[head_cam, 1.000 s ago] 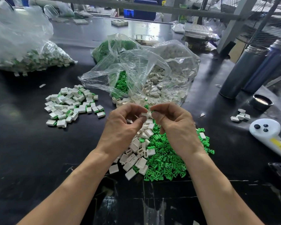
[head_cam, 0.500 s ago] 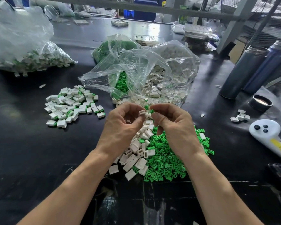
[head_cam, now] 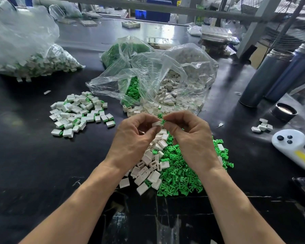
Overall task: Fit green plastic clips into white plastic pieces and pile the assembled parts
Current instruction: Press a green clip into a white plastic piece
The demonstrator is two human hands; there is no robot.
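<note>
Left hand (head_cam: 130, 143) pinches a white piece (head_cam: 156, 123); right hand (head_cam: 190, 138) pinches a green clip (head_cam: 162, 121), seemingly touching it, the joint hidden by fingertips. Assembled pile (head_cam: 80, 111) lies on the black workbench (head_cam: 25, 164).

- No text, label, brand or number can be read anywhere in the head view.
- A green-and-yellow sign (head_cam: 201, 21) stands at the far edge of the table (head_cam: 33, 155), its print too small to make out.
</note>
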